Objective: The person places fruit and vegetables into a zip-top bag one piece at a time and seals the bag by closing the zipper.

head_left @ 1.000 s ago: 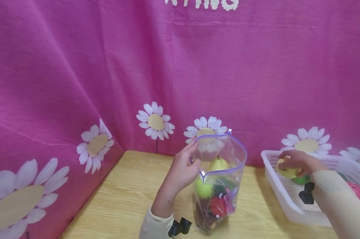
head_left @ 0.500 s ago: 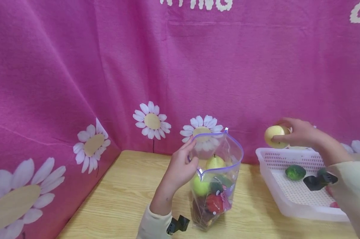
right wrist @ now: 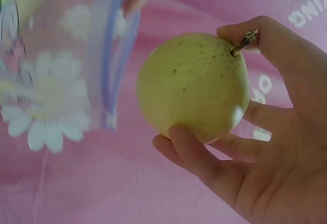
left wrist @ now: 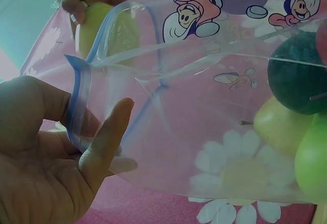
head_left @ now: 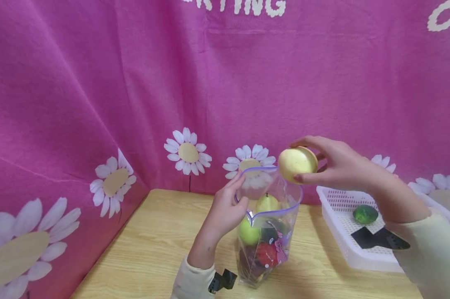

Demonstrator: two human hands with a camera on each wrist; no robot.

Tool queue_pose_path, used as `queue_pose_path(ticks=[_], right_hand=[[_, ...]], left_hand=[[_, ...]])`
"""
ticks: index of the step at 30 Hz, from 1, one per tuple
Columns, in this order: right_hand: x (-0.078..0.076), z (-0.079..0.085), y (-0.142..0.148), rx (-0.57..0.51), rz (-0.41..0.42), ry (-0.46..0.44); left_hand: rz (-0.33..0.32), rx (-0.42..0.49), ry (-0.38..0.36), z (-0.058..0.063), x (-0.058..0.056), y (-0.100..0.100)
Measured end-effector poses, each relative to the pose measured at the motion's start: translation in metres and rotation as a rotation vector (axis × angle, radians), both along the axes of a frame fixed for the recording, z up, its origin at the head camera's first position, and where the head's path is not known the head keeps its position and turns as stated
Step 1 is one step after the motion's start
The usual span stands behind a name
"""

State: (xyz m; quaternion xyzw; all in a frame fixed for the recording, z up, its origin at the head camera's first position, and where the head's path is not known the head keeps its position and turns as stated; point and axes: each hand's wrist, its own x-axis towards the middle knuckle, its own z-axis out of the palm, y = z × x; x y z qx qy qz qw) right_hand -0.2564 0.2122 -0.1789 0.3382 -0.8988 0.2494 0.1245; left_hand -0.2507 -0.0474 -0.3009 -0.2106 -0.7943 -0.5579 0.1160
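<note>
My left hand [head_left: 225,207] pinches the purple zip rim of a clear plastic bag [head_left: 262,224], which stands upright with its mouth open. Inside it show a yellow pear [head_left: 267,203], a light green round fruit [head_left: 249,232], a dark green one [left wrist: 299,73] and a red one [head_left: 267,254]; the lowest contents are hard to make out. My right hand [head_left: 341,166] grips a second yellow pear [right wrist: 194,86] between thumb and fingers, its stem toward the palm. This pear is just above the bag's right rim in the head view. Cartoon prints cover part of the bag.
On the right of the wooden table [head_left: 172,232] stands a white perforated basket [head_left: 353,249]. A dark green fruit or vegetable [head_left: 365,214] lies in it; my right forearm hides much of the rest. Behind hangs a pink cloth [head_left: 247,91] with daisies.
My right hand has lifted the yellow pear out of the basket and carried it left, over to the bag's mouth. The left hand has kept its hold on the rim.
</note>
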Motion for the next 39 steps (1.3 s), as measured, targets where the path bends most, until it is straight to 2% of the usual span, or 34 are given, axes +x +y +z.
queue_pose_path(ticks=[4, 9, 14, 20, 22, 27, 32, 36, 39], right_hand=[[-0.002, -0.014, -0.021, 0.019, 0.107, -0.043], [-0.008, -0.032, -0.032, 0.141, 0.171, -0.083], [-0.009, -0.040, -0.033, 0.199, 0.178, -0.144], [-0.009, -0.040, -0.034, 0.221, 0.164, -0.152], [-0.009, -0.041, -0.035, 0.220, 0.173, -0.146], [-0.010, -0.044, -0.042, 0.197, 0.197, -0.069], [-0.009, -0.049, -0.046, 0.201, 0.146, 0.053], [-0.009, -0.053, -0.043, 0.208, 0.028, 0.166], [-0.009, -0.054, -0.038, 0.215, -0.077, 0.212]], left_hand=[[0.004, 0.004, -0.002, -0.002, 0.000, 0.000], [0.008, 0.014, -0.007, -0.003, -0.001, -0.001], [0.005, 0.023, 0.002, -0.003, -0.001, 0.000], [-0.003, 0.028, -0.003, -0.002, -0.002, 0.000], [-0.004, 0.030, -0.002, -0.002, -0.002, -0.001], [-0.009, 0.028, -0.014, -0.003, -0.003, -0.002], [0.014, 0.026, 0.000, -0.004, -0.005, -0.003], [0.021, 0.033, 0.002, -0.004, -0.006, -0.005], [0.012, 0.031, -0.012, -0.003, -0.006, -0.005]])
